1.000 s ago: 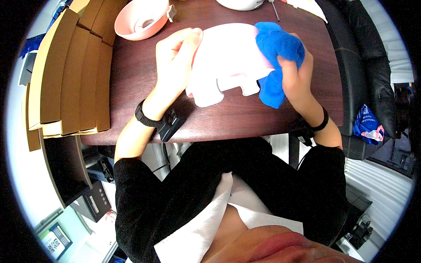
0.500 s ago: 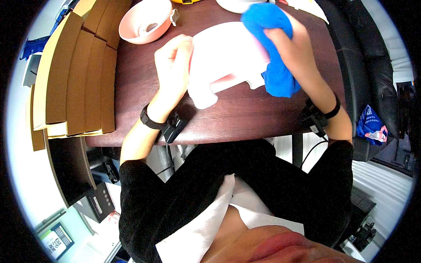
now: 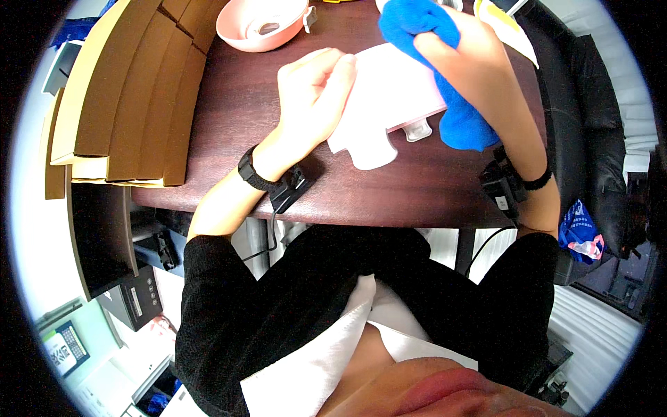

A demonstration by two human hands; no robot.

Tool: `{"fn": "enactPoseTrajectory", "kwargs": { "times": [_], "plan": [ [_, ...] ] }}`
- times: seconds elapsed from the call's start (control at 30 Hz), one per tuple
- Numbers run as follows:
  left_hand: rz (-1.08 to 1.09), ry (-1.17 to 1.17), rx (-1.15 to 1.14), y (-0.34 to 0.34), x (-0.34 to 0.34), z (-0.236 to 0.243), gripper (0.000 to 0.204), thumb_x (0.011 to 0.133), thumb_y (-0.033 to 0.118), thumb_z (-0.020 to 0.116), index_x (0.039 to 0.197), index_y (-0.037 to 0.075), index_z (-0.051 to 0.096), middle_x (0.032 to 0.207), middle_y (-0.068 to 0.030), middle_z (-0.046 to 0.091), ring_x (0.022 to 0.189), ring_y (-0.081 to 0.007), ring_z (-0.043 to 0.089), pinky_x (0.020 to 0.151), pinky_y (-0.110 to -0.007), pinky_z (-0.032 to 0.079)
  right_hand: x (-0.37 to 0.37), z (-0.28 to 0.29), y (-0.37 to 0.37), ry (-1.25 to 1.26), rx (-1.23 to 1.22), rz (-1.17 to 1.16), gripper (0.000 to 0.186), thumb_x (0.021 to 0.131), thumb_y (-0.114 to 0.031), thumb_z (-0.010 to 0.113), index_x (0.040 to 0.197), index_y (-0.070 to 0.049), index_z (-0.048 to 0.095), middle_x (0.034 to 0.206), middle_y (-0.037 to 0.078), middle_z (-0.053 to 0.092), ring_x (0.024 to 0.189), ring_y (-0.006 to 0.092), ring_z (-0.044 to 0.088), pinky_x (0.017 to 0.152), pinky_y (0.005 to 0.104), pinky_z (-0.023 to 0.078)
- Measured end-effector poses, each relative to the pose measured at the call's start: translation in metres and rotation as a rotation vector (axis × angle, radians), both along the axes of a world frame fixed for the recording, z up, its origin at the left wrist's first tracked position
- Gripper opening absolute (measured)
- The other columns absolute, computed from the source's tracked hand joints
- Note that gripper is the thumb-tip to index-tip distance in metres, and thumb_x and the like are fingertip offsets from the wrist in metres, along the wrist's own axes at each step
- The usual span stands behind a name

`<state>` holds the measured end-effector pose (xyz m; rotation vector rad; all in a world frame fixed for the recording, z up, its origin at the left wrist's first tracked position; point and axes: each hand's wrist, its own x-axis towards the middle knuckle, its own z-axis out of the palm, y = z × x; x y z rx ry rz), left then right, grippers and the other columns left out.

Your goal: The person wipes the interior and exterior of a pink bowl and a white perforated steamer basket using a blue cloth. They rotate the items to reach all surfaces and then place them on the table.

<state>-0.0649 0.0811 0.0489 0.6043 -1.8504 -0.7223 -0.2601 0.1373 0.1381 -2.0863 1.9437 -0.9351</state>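
A flat white-and-pink piece (image 3: 389, 87), seemingly plastic, with notched and rounded tabs along its near edge, is in front of me above the dark wooden table (image 3: 233, 125). My left hand (image 3: 313, 94) is closed at the piece's left edge, thumb on top and fingers curled. In my right hand (image 3: 479, 59) is a bunched blue cloth (image 3: 467, 124), gripped between thumb and fingers. The cloth lies against the right side of the piece and covers part of it, and one end hangs toward me. What kind of article the piece is, I cannot tell.
A pink bowl (image 3: 260, 43) with a pale tab on its side stands at the far left. Brown cardboard boxes (image 3: 128, 90) line the left edge. At the far right lies a white-and-yellow sheet (image 3: 511, 31), with a black sofa (image 3: 594, 132) beyond the table.
The white-and-pink piece has turned and tilted, its near tabs shifting right. My left hand has moved right with its edge. The blue cloth stays in my right hand at the right side.
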Motion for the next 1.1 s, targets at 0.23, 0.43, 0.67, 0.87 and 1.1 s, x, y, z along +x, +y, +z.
{"fn": "enactPoseTrajectory", "kwargs": {
  "times": [0.23,0.43,0.67,0.87,1.1],
  "plan": [
    [-0.026,0.156,0.213,-0.003,0.001,-0.011,0.029,0.094,0.012,0.054,0.069,-0.004,0.052,0.058,-0.0034,0.047,0.054,-0.0071,0.042,0.049,-0.027,0.035,-0.036,-0.071,-0.008,-0.41,-0.103,-0.135,0.027,0.083,-0.027,0.055,0.096,-0.005,0.064,0.072,0.011,0.063,0.069,0.0161,0.06,0.069,0.0338,0.049],
    [-0.007,0.142,0.207,-0.006,0.005,-0.016,0.031,0.094,0.012,0.053,0.068,-0.003,0.049,0.057,-0.0028,0.042,0.054,-0.0068,0.037,0.048,-0.027,0.033,-0.027,-0.068,0.013,-0.312,-0.255,-0.133,0.026,0.076,-0.02,0.062,0.098,-0.006,0.063,0.08,0.013,0.064,0.073,0.0276,0.064,0.071,0.0374,0.05],
    [-0.018,0.125,0.211,-0.004,0.007,-0.014,0.031,0.094,0.013,0.054,0.068,-0.002,0.047,0.057,-0.002,0.041,0.055,-0.006,0.037,0.048,-0.027,0.031,0.028,-0.031,0.041,0.403,-0.574,0.267,0.031,0.06,-0.024,0.07,0.089,-0.016,0.062,0.075,0.0,0.049,0.069,0.0198,0.052,0.056,0.033,0.042],
    [-0.056,0.159,0.2,-0.007,0.004,-0.016,0.027,0.092,0.009,0.056,0.069,-0.003,0.05,0.057,-0.0031,0.043,0.054,-0.007,0.038,0.048,-0.027,0.032,0.028,-0.036,0.053,0.556,-0.576,0.356,0.039,0.055,-0.021,0.067,0.092,-0.012,0.07,0.082,0.004,0.053,0.074,0.0237,0.054,0.06,0.034,0.044],
    [-0.064,0.142,0.169,-0.009,0.005,-0.017,0.026,0.092,0.008,0.056,0.07,-0.004,0.052,0.057,-0.004,0.047,0.053,-0.0079,0.041,0.048,-0.027,0.034,-0.002,-0.053,0.05,0.461,-0.64,0.224,0.032,0.059,-0.021,0.07,0.09,-0.017,0.065,0.078,0.002,0.055,0.071,0.0231,0.056,0.057,0.0337,0.046]
  ]
}}
